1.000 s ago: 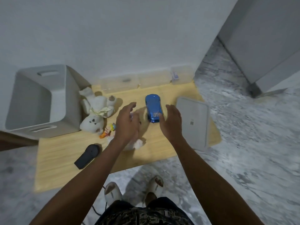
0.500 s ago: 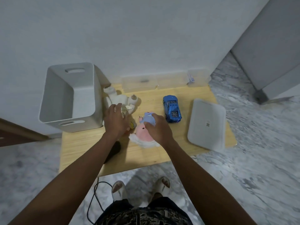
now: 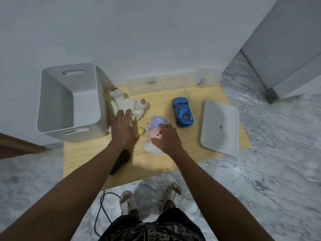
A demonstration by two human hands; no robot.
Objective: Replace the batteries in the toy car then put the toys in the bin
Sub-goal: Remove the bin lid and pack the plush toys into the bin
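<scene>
Left hand [image 3: 122, 129] lay spread flat on the white teddy bear [image 3: 127, 106] beside the bin [image 3: 67, 101], right hand [image 3: 166, 138] curled loosely over the pink plush [image 3: 155, 133], blue car [image 3: 182, 112] untouched on the counter [image 3: 156, 164].

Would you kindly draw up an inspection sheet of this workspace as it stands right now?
Surface: low wooden table against the wall.
Job's things: blue toy car upright, untouched; grey bin at the table's left end, nothing seen inside; white teddy, pink plush and small yellow toy on the table.
Clutter: grey lid at right; clear boxes along the wall; black remote partly under the left arm.
Grippers: left hand on the teddy; right hand on the pink plush; grasp unclear for both.
Cables: black cable on the floor.
Surroundings: marble floor, white wall.
</scene>
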